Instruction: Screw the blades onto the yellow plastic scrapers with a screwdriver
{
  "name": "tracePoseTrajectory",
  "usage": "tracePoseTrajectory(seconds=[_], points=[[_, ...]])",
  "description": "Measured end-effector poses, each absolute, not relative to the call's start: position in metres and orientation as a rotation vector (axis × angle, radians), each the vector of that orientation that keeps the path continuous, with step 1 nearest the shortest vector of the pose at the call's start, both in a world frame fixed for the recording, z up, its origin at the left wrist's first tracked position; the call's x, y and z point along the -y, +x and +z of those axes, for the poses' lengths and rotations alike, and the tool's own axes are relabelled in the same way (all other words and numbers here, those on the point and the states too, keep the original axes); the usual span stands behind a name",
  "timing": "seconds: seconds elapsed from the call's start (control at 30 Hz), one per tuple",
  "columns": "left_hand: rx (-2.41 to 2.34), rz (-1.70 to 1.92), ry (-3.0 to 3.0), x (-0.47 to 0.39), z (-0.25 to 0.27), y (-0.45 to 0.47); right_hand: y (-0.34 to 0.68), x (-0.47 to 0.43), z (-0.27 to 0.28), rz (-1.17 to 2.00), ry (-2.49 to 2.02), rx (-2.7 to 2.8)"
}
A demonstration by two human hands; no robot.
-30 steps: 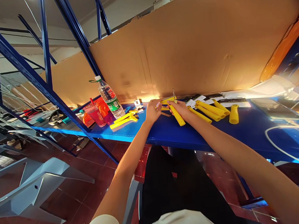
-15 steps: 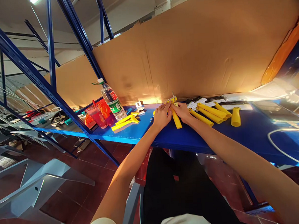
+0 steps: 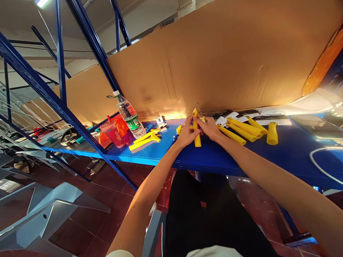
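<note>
Your left hand (image 3: 186,135) grips a slim yellow plastic tube (image 3: 197,140) above a blue metal table (image 3: 275,158). Just right of that tube, your right hand (image 3: 210,128) curls in close, a thin metallic rod (image 3: 198,109) rising by its fingertips; what those fingertips grip is too small to tell. Farther right of the tube lie several loose yellow plastic handles (image 3: 243,129) and one standing yellow handle (image 3: 272,133). To its left you have forked yellow plastic pieces (image 3: 145,141), a clear green-labelled bottle (image 3: 130,119) and a red translucent cup (image 3: 112,135). Behind it stands a brown cardboard sheet (image 3: 214,58).
</note>
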State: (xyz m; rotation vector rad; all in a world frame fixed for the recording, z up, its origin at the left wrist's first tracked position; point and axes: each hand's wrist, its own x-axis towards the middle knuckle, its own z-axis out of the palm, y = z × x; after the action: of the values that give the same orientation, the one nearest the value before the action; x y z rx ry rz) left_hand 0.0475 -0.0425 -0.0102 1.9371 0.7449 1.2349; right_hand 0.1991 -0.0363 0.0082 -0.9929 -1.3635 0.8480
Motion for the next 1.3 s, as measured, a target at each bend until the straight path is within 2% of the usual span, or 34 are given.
tracePoseTrajectory(seconds=[0.3,0.47,0.8,1.3], points=[[-0.682,1.364,1.491,0.044,0.021,0.024,0.201,0.038,0.015,0.792,-0.98,1.403],[-0.663,1.446,1.479,0.056,0.039,-0.011,0.201,0.034,0.008,0.732,-1.094,1.515],[-0.684,1.622,1.429,0.054,0.026,-0.035,0.171,0.035,-0.004,0.455,-1.231,2.104],[-0.776,1.705,1.434,0.051,0.025,-0.043,0.131,0.006,0.007,0.407,-1.089,2.41]])
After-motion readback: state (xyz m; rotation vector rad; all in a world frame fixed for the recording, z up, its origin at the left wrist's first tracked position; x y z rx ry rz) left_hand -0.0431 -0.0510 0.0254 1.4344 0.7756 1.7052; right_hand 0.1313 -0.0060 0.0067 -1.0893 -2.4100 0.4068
